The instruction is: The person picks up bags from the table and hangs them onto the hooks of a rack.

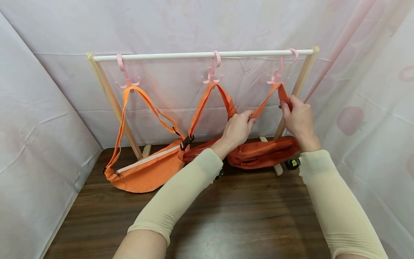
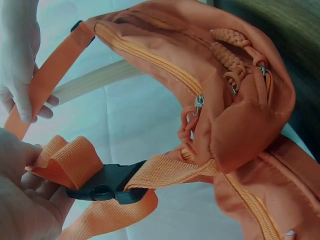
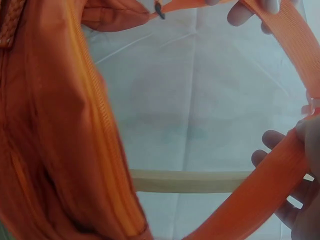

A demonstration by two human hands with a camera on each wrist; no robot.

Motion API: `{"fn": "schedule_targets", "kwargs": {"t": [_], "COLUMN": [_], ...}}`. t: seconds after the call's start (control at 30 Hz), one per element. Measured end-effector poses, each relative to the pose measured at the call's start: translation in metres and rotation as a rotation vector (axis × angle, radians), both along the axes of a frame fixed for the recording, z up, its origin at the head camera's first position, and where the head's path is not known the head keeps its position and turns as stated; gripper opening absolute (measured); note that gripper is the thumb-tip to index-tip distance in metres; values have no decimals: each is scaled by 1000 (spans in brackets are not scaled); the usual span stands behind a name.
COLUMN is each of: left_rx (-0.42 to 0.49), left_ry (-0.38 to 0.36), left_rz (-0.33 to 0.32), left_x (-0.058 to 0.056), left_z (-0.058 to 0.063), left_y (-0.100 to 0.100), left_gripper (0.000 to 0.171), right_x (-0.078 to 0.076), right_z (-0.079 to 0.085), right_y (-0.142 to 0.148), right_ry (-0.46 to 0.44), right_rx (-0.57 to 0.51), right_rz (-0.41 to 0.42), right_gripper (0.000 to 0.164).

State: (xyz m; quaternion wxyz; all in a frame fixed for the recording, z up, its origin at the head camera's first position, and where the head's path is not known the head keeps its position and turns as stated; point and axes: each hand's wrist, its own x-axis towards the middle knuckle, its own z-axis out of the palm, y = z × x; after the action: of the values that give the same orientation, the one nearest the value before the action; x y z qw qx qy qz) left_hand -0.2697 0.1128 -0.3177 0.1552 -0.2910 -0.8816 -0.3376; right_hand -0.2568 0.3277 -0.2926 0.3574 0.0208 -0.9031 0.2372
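Note:
A dark orange waist bag [image 1: 263,154] hangs at the right of the rack, its strap [image 1: 265,100] looped over the right pink hook [image 1: 276,77]. My left hand [image 1: 237,127] grips the strap's left side; in the left wrist view, a black buckle [image 2: 112,182] lies by its fingers. On the strap's other side, my right hand [image 1: 299,117] pinches the band between thumb and fingers. The right wrist view shows this band [image 3: 255,197] running down to the bag with its zipper [image 3: 107,130]. Part of the middle bag [image 1: 198,150] is hidden behind my left arm.
A bright orange waist bag [image 1: 152,171] hangs from the left hook [image 1: 128,81]. The middle bag's strap hangs on the middle hook [image 1: 211,75]. All hooks sit on a white rod [image 1: 168,55] with wooden legs. A small black-and-yellow object [image 1: 292,164] lies on the dark table [image 1: 245,216].

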Motion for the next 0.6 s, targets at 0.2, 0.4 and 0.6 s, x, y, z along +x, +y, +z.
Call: {"fn": "schedule_targets", "kwargs": {"t": [0.2,0.4,0.6], "left_rx": [21,33,14], "left_ry": [-12,-23,-24], "left_rz": [-11,-65,-84], "left_x": [1,2,3], "left_z": [-6,-13,-23], "left_y": [-2,-6,-9], "left_gripper": [30,40,45], "right_x": [0,0,-1], "right_z": [-8,-19,-30], "right_y": [1,3,6], "right_ry": [-6,-41,-7], "right_rx": [42,71,97], "right_rz": [-27,-55,-67], "right_gripper": [39,37,36]}}
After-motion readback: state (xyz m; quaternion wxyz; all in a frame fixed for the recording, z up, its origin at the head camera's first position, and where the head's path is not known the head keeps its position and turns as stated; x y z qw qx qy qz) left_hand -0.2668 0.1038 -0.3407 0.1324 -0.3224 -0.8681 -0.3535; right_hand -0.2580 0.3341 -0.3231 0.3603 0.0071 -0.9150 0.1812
